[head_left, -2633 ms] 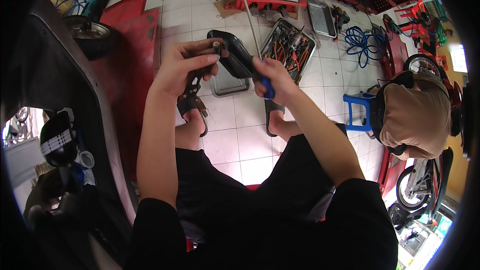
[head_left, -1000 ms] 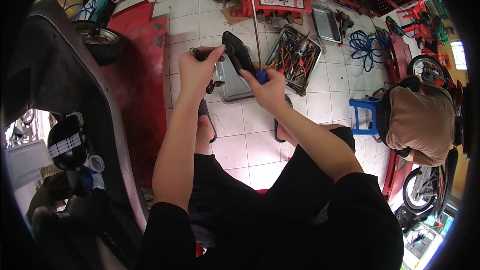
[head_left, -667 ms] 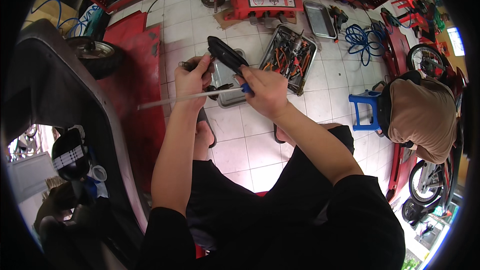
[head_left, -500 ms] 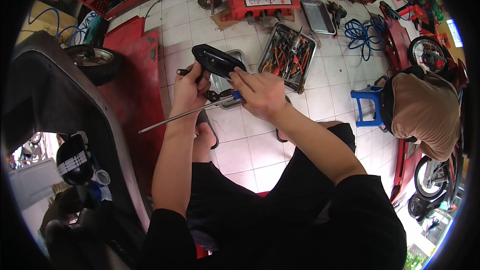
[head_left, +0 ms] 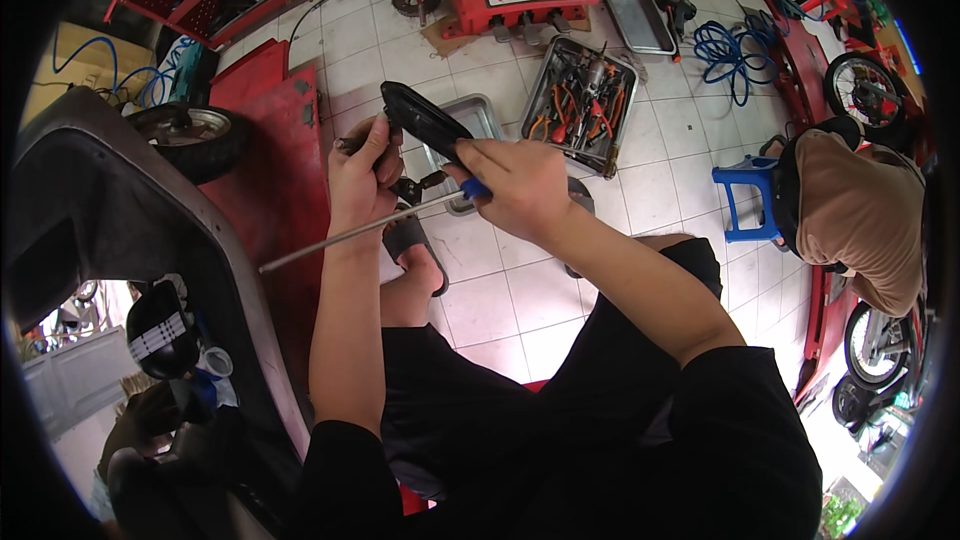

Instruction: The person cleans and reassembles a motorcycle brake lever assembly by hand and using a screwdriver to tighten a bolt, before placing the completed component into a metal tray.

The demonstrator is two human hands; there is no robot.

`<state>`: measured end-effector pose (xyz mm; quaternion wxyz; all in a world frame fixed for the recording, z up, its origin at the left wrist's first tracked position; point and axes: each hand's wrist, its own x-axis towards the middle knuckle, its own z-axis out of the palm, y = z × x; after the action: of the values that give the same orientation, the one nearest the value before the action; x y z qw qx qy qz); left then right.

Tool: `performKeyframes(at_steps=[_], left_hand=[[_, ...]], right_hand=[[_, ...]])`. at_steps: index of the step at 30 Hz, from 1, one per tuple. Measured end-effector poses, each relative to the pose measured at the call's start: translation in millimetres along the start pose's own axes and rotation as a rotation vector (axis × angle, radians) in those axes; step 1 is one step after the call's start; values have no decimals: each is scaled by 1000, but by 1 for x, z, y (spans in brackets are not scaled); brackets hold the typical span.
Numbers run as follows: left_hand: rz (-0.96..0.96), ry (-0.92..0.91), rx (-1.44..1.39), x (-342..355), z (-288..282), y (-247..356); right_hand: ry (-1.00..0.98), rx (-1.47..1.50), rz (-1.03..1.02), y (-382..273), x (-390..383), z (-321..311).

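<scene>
The left hand (head_left: 362,168) is closed around the stem of a black mirror (head_left: 424,122), holding it up over the tiled floor (head_left: 520,290), steady for work. The right hand (head_left: 515,187) grips a long screwdriver (head_left: 360,228) while its fingertips brace the mirror.

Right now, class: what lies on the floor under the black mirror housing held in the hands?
Beneath the black mirror housing a shallow metal tray rests on the white floor tiles. The housing and right hand cover most of it, so its contents cannot be seen.
</scene>
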<state>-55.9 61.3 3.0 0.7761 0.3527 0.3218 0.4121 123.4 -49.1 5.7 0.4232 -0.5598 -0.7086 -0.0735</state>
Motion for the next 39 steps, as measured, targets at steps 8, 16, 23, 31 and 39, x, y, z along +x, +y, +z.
performKeyframes(at_steps=[8, 16, 23, 31, 39], left_hand=[[-17, 122, 135, -5, 7, 6], [-74, 155, 220, -5, 17, 4], [-143, 1, 109, -2, 8, 12], [-236, 58, 323, 0, 26, 15], [-1, 352, 235, -3, 0, -9]], right_hand=[[-177, 589, 997, 2, 8, 0], [-187, 1180, 1221, 14, 9, -9], [-465, 1128, 1173, 25, 17, -8], [-210, 746, 1070, 60, -5, -11], [-236, 392, 632, 75, -12, -18]])
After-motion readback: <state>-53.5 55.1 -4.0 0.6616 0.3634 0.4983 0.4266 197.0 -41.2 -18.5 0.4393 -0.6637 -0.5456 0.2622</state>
